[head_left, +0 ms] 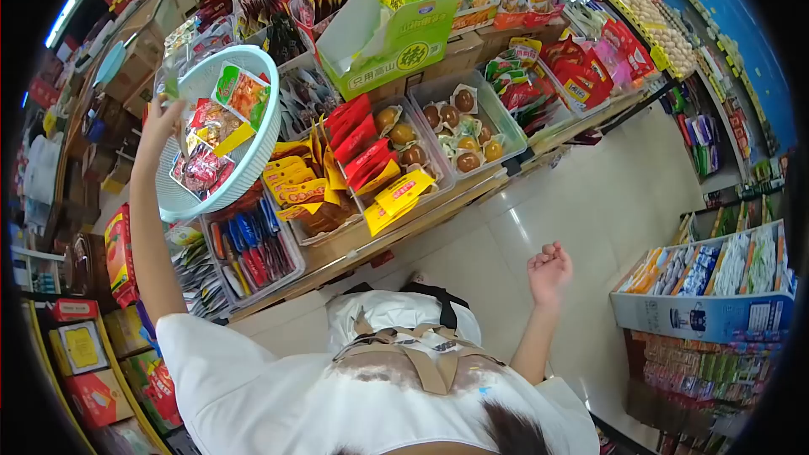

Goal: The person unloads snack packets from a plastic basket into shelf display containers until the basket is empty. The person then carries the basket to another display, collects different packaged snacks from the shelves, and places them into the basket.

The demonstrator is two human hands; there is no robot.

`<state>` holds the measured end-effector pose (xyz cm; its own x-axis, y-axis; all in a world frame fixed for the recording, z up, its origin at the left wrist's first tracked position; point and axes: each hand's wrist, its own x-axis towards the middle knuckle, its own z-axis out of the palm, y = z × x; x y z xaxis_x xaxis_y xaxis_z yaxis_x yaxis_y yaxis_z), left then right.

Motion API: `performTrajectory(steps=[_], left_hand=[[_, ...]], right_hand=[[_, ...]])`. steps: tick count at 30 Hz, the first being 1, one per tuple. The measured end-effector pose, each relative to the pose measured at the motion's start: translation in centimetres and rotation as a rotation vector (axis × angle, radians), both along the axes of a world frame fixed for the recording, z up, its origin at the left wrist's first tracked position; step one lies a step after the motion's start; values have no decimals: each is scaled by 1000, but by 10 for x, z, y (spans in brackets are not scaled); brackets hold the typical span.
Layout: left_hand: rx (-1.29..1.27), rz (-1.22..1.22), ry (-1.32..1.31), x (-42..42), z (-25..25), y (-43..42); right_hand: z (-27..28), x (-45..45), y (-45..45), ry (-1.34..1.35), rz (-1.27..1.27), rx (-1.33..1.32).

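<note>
While the left hand is at the rim of the light-blue basket of packets, above the left part of the table, blur leaves its fingers' grip unclear; the right hand is over the floor, fingers loosely curled shut

Illumination is bright and even; a tube light glows at upper left. Glare streaks the floor. Fisheye distortion curves the shelving; black vignetting rings the frame. Edge detail softens.
</note>
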<state>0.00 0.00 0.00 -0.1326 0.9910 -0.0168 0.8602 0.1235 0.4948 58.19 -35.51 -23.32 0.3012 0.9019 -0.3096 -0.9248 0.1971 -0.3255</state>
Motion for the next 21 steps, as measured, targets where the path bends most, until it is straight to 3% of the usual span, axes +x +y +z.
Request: performTrajectory(steps=[2,4,5,6,7,8,10,12,13,15,16,19,20,21], left_hand=[[323,-149,-424,41,21,-46],[406,-363,-491,149,24,-112],[372,-378,-411,186,27,-141],[534,-598,-248,223,30,-164],[589,-783,-252,250,23,-175],[640,-850,-37,273,15,-186],[658,-891,83,311,-1,-209],[667,-959,93,332,-16,-224],[665,-944,103,338,-22,-228],[722,-937,72,344,-28,-231],[578,-969,47,338,-29,-230],[508,-958,-30,317,-18,-227],[482,-927,11,304,-10,-225],[544,-743,45,275,-13,-218]], right_hand=[[24,-8,12,-90,-16,-75],[70,19,32,-368,133,-6],[89,7,44,-584,278,69],[115,-10,56,-699,442,170],[136,-28,68,-810,605,277],[148,-45,75,-850,648,376],[147,-71,81,-882,709,485],[131,-88,83,-1155,416,547],[135,-91,85,-1147,428,559],[146,-95,90,-911,531,317],[146,-96,94,-847,529,300],[130,-80,109,-1042,359,191],[134,-55,126,-1027,314,286],[144,-28,150,-1017,267,375]])
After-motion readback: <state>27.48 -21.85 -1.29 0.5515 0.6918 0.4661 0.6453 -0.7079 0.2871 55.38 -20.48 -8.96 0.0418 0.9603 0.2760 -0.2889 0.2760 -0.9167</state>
